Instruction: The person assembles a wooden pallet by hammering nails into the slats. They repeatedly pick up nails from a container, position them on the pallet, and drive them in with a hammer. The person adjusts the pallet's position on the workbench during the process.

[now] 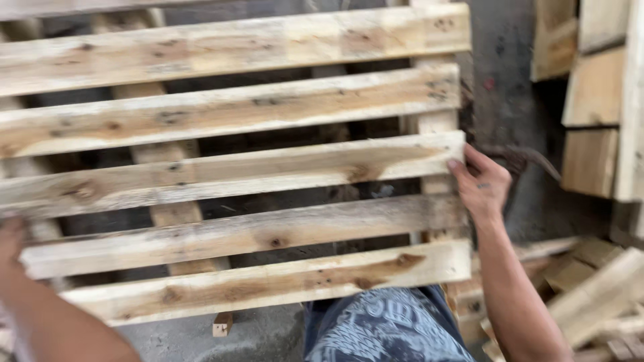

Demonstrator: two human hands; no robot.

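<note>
A wooden pallet (pixel 228 174) of pale horizontal slats nailed to cross boards fills most of the head view, tilted up in front of me. My right hand (pixel 481 182) grips its right edge at the middle slat, fingers wrapped round the board end. My left hand (pixel 11 245) holds the pallet's left edge low down; only part of it shows at the frame's border. A claw hammer (pixel 530 159) lies just right of my right hand, partly hidden behind it.
Stacked wooden boards (pixel 594 100) stand at the upper right. Loose offcuts and planks (pixel 590 288) lie piled at the lower right. A small wood block (pixel 222 326) sits on the grey concrete floor (pixel 255 338). My patterned blue shorts (pixel 382 325) show below the pallet.
</note>
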